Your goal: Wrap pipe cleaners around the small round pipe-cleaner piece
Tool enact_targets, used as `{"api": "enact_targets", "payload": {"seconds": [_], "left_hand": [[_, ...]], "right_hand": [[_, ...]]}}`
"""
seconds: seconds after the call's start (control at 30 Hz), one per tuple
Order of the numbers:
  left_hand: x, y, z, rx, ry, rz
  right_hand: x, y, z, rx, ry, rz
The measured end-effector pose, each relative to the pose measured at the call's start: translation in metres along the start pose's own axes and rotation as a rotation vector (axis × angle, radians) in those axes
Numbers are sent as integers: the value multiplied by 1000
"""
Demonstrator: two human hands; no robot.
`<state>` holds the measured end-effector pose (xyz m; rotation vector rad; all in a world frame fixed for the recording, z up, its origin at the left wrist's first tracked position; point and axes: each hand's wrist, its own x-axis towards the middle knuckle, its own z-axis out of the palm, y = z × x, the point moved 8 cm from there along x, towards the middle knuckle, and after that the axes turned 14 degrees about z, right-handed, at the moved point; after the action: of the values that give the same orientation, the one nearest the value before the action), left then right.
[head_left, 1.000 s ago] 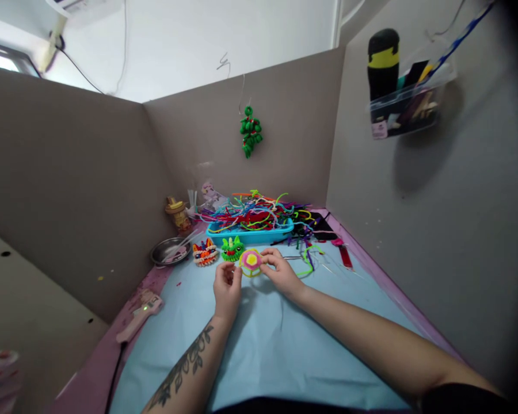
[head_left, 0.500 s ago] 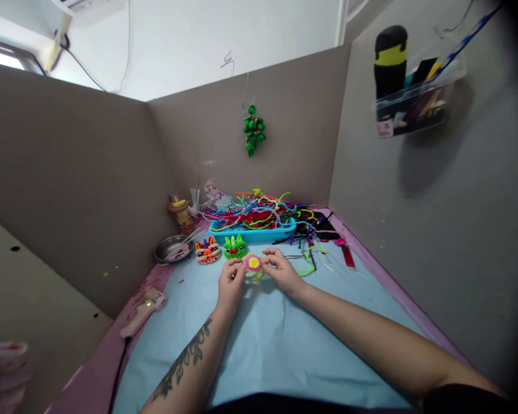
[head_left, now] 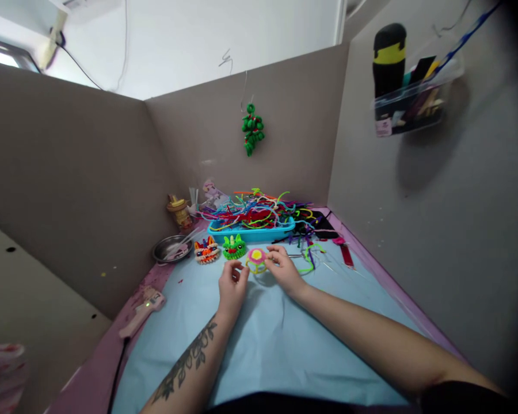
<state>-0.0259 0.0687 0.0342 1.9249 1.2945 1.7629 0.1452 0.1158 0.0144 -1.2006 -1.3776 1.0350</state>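
Note:
A small pipe-cleaner piece (head_left: 256, 257), with a pink round top, yellow centre and thin yellow strands below, is held above the blue cloth (head_left: 259, 351). My right hand (head_left: 284, 269) pinches its right edge between thumb and fingers. Just to its left is my left hand (head_left: 233, 283), fingers bent and thumb apart, with nothing visible in it; whether a fingertip touches the yellow strands is hard to make out. Behind stand a green pipe-cleaner animal head (head_left: 234, 248) and an orange and white one (head_left: 206, 251).
A blue tray (head_left: 250, 235) heaped with coloured pipe cleaners stands at the back. On the left are a metal bowl (head_left: 166, 250) and a pink glue gun (head_left: 143, 312) with its cord. Loose green pipe cleaner (head_left: 311, 260) and a red strip (head_left: 346, 256) lie right.
The left fingers have come off the piece and spread a little. The piece has tilted and shifted slightly right and up in my right hand, showing more of its yellow strands.

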Motion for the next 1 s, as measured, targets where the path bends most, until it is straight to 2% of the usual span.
{"api": "enact_targets", "payload": {"seconds": [0.1,0.17,0.3,0.43,0.8,0.9,1.0], "left_hand": [[-3,8,14,-69,-136,17],[-3,11,17,-90,-160,-4],[-1,10,15,-101,-153,-51],[-1,9,18,-132,-166,-58],[-1,6,11,-85,-109,-61],[-1,0,8,-98,-76,-88],[0,-7,2,-96,-17,-117]], "right_hand": [[-4,-6,0,-27,1,-36],[-6,-8,3,-41,-26,-42],[-10,-10,9,-39,-69,-36],[-11,-12,12,-27,-89,-55],[-12,-10,19,-62,-137,-47],[-4,-15,8,-51,-119,-27],[12,-34,-28,-36,45,-72]]}}
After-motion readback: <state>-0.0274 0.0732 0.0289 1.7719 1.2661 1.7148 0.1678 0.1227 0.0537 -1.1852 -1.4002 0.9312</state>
